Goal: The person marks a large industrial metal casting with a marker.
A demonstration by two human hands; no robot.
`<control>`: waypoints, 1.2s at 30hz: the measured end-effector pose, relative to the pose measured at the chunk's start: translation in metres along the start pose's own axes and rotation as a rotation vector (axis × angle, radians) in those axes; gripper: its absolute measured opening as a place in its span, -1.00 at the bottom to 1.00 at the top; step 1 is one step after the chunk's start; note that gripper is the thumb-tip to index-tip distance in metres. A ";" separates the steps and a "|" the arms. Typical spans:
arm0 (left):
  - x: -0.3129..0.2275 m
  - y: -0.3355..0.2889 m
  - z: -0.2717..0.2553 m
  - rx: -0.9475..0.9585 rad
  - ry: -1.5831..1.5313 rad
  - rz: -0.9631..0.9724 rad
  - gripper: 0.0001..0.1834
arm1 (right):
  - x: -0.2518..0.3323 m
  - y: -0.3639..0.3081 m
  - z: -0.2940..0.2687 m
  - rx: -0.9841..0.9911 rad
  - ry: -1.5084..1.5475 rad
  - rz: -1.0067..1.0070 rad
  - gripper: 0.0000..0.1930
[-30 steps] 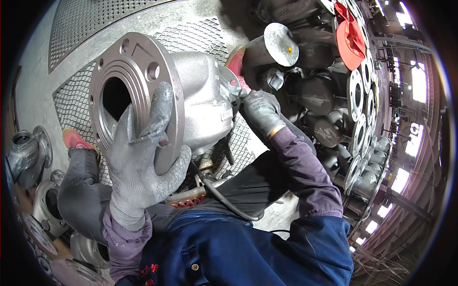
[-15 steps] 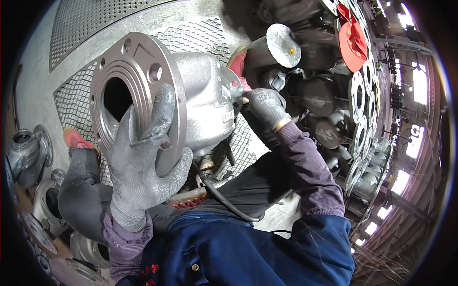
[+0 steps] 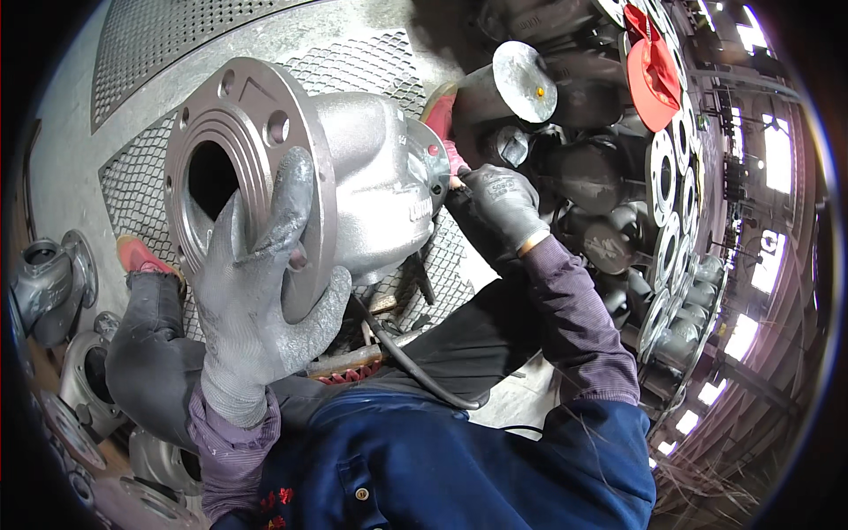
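A large grey cast-metal valve body (image 3: pixel 375 185) lies on its side in front of me. Its broad round flange faces left, with a dark bore and bolt holes. My gloved left hand (image 3: pixel 256 274) grips the near lower part of that flange, some fingers over its face and bore edge, the thumb along its outer side. At the smaller far flange (image 3: pixel 429 159), my gloved right hand (image 3: pixel 503 201) is closed. A small pale tip shows by its fingers, but most of whatever it holds is hidden.
Metal mesh (image 3: pixel 353 66) covers the floor beneath the casting. More castings (image 3: pixel 53 274) lie at left, and stacked flanged parts (image 3: pixel 609 172) stand at right. A red cap (image 3: pixel 654 84) rests on the stack. A black hose (image 3: pixel 411 371) curves near my lap.
The valve body has shifted slightly left, my left hand moving along with it. My right hand has turned a little and its wrist has moved slightly right.
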State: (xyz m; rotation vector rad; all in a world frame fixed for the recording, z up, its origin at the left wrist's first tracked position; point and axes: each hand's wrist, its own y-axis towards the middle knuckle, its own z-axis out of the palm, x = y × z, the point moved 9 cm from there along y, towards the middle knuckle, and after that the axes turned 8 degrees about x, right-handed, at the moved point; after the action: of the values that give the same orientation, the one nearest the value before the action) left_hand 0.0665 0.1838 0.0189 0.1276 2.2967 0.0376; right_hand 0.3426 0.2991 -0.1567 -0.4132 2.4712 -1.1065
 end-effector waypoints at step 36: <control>-0.007 0.002 -0.004 -0.020 0.099 0.100 -0.06 | -0.053 -0.059 -0.042 -0.541 0.980 -0.161 -0.59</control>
State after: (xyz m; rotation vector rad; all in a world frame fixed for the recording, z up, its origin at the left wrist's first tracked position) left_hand 0.0678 0.1848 0.0267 0.2348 2.3867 0.1204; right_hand 0.3756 0.3102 -0.0735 -0.2365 3.6864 -0.7587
